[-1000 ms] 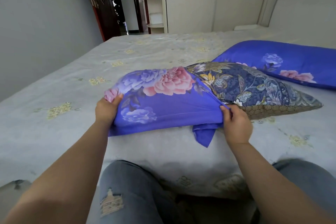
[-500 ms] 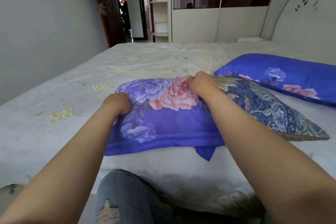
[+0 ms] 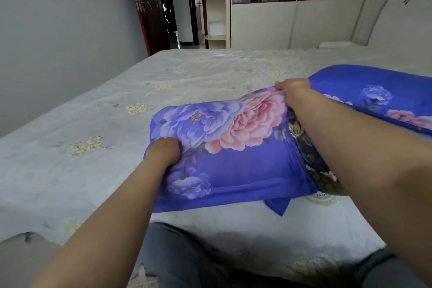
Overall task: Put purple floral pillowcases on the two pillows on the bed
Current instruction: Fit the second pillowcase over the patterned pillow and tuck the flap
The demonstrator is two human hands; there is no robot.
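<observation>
Both hands grasp the purple floral pillowcase [image 3: 236, 147] that is partly drawn over a pillow [image 3: 311, 154] on the bed [image 3: 93, 124]. At about 9 o'clock of the case, the left hand [image 3: 163, 151] has its fingers curled into the cloth at the closed end. At about 1 o'clock, the right hand [image 3: 293, 91] pinches the far edge of the case's open end, its forearm lying across the pillow. A dark blue patterned part of the pillow shows uncovered at 3 o'clock of the case, just beside the right forearm. A second pillow [image 3: 378, 93], already in a purple floral case, lies near at 2 o'clock. Jeans-clad knees [image 3: 177, 257] show at 6 o'clock.
</observation>
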